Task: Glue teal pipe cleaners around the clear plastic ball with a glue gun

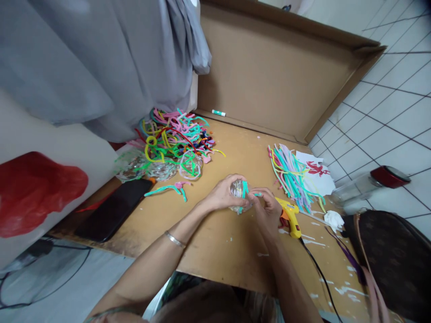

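Note:
My left hand is wrapped round the side of a clear, rounded plastic container near the middle of the table. A turquoise pipe cleaner runs down over the container's side. From the right, my right hand pinches a turquoise end of pipe cleaner against the container; whether it is the same strand I cannot tell. What lies inside the container is too blurred to make out. Just right of my right hand lies a yellow glue gun with an orange trigger.
A tangled heap of coloured pipe cleaners lies at the back left, above a black phone. Straight pipe cleaners lie right, by a glass bottle and a brown bag. A cardboard wall stands behind.

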Demonstrator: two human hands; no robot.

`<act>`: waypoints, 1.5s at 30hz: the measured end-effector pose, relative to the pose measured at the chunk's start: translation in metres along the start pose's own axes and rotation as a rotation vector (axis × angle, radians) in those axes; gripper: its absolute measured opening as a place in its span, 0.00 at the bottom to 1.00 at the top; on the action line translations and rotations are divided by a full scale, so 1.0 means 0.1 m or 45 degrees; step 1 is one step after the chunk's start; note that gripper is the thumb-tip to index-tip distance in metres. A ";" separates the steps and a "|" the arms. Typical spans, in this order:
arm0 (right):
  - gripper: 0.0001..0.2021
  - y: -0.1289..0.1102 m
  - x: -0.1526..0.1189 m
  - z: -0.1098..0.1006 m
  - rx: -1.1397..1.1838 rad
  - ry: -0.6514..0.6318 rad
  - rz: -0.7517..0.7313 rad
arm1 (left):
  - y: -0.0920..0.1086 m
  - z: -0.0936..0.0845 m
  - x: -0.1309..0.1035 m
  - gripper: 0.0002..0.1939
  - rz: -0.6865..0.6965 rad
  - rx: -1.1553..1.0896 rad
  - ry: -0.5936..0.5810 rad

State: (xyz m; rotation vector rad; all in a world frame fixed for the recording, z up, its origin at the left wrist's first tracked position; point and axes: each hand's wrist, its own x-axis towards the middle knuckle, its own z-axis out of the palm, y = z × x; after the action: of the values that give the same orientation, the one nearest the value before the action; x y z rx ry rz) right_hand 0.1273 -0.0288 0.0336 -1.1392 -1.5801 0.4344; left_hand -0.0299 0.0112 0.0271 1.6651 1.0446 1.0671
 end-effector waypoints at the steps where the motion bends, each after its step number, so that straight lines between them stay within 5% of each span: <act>1: 0.07 0.00 0.00 0.00 0.000 -0.003 -0.003 | 0.00 0.00 0.00 0.32 0.000 -0.006 0.004; 28: 0.04 0.08 0.00 0.01 -0.001 -0.026 -0.100 | -0.02 0.00 0.00 0.34 0.011 0.035 -0.026; 34: 0.05 0.08 0.00 0.01 -0.015 -0.026 -0.084 | 0.03 -0.02 -0.03 0.43 -0.004 0.047 -0.031; 45: 0.05 0.08 0.00 0.01 -0.002 -0.026 -0.077 | 0.14 -0.05 -0.05 0.30 -0.011 0.154 -0.082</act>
State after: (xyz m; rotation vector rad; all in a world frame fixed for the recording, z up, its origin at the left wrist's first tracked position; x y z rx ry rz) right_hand 0.1299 -0.0244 0.0273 -1.0886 -1.6287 0.4061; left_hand -0.0336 0.0037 0.0406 1.7778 1.0921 0.9547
